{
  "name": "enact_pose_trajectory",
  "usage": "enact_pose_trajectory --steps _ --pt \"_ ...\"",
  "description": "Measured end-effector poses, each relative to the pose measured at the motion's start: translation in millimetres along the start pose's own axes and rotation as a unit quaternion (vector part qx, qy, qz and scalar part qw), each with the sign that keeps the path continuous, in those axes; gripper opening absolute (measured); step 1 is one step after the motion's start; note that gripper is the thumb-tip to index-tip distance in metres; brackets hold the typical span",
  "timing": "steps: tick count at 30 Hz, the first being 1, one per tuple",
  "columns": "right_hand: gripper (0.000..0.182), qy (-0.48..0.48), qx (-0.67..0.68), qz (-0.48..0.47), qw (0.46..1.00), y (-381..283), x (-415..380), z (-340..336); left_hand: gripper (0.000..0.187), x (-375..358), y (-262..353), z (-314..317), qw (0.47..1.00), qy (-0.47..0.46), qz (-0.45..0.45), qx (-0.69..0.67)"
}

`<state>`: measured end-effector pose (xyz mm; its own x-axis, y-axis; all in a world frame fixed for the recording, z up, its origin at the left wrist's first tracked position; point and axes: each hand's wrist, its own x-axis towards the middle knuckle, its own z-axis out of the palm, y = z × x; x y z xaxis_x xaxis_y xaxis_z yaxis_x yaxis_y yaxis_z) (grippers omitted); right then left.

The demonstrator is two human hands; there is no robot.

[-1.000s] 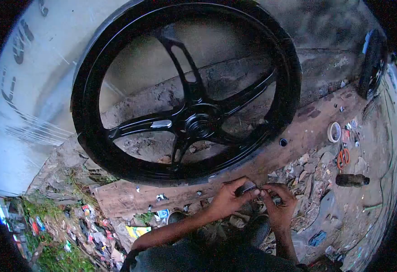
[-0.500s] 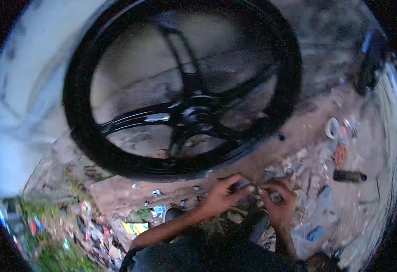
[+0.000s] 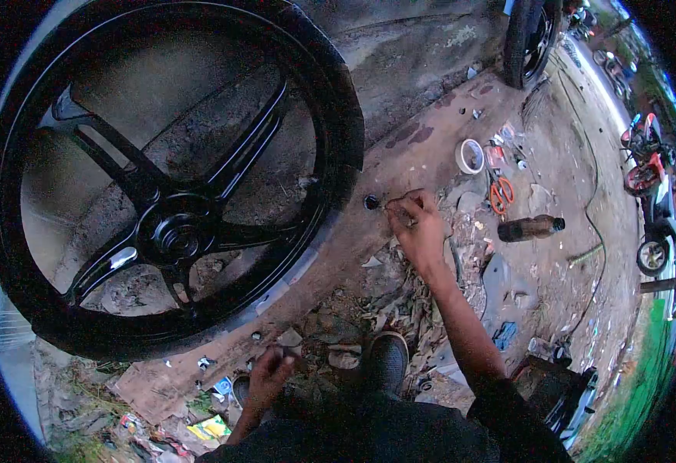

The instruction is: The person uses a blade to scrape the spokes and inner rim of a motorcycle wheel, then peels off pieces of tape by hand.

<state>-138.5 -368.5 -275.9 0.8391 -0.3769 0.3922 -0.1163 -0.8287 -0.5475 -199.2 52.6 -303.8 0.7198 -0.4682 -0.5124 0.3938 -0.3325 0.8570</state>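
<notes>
- The hands have parted: the right hand (image 3: 417, 228) is now out beside the small black cap (image 3: 371, 202) on the board (image 3: 403, 166), the left hand (image 3: 270, 374) low below the wheel (image 3: 176, 235) – no longer working together.
- Right thumb and forefinger bend close together; left fingers half-curl – whether either grips anything, I can't tell.
- The wheel's top is cut off.

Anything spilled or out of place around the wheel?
Yes: dark patches mark the brown board right of the wheel, possibly a spill; substance unclear. A yellow packet lies among litter at lower left, like discarded rubbish.
</notes>
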Motion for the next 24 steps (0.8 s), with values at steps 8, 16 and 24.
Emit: enact_pose_trajectory --steps 8,16,24 --pt "0.018 -0.028 -0.024 0.029 0.999 7.1 7.6 18.8 0.018 -58.8 -58.7 -12.2 0.935 0.194 -0.128 -0.268" --pt "0.018 -0.027 -0.028 0.022 0.999 -0.3 14.0 22.4 0.018 -65.5 -130.4 -18.0 0.91 0.23 -0.073 -0.338" --pt "0.022 -0.058 -0.023 0.091 0.994 -2.5 8.6 1.4 0.019 -59.8 -75.0 -18.2 0.973 0.223 0.016 -0.058"
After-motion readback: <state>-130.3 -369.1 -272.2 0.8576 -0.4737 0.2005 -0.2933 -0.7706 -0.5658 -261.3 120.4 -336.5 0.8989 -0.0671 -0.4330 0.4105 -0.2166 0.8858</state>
